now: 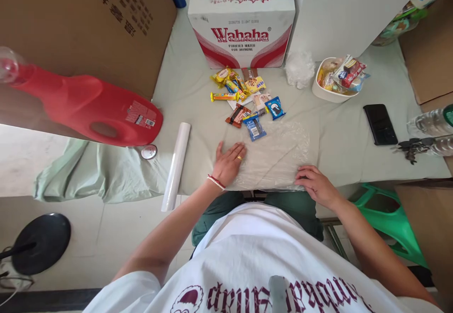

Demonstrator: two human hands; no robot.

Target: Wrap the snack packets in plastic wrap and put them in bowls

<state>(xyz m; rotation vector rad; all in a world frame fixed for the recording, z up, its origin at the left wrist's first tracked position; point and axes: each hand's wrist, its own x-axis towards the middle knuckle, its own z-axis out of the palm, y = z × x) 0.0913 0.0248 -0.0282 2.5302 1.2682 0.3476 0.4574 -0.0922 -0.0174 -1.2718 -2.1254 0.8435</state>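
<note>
A thin clear plastic sheet (272,157) lies spread and slightly wrinkled on the cloth-covered table in front of me. My left hand (229,163) rests flat on its left side, fingers stretched out. At the sheet's lower right edge is my right hand (316,185), its fingers loosely bent and apart, fingertips touching the film. Just beyond the sheet sits a loose pile of wrapped snacks: a blue packet (255,127), another blue packet (275,108), a brown packet (238,115) and several yellow ones. Left of my left hand lies a white roll of plastic film (176,167), overhanging the table edge.
A white tub of snacks (334,95) and crumpled clear plastic (300,69) stand beyond the right hand. Behind is a Wahaha carton (244,32). A red jug (102,110) is at left; a black phone (380,124), keys (412,150) and bottles are at right.
</note>
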